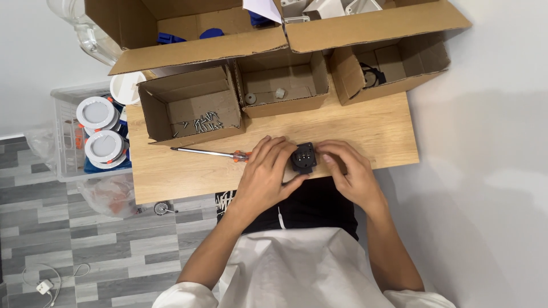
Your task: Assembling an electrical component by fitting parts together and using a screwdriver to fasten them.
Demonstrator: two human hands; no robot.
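A small black square part sits at the front edge of the wooden table. Both hands grip it. My left hand wraps its left side with fingers curled over the top and thumb underneath. My right hand pinches its right side with the fingertips. A screwdriver with a metal shaft and orange-and-clear handle lies on the table just left of my left hand, its handle partly hidden under my fingers.
Three small open cardboard boxes stand at the back: one with several screws, one with small round parts, one with a black item. Larger boxes sit behind. A clear crate with round white lamps is on the left.
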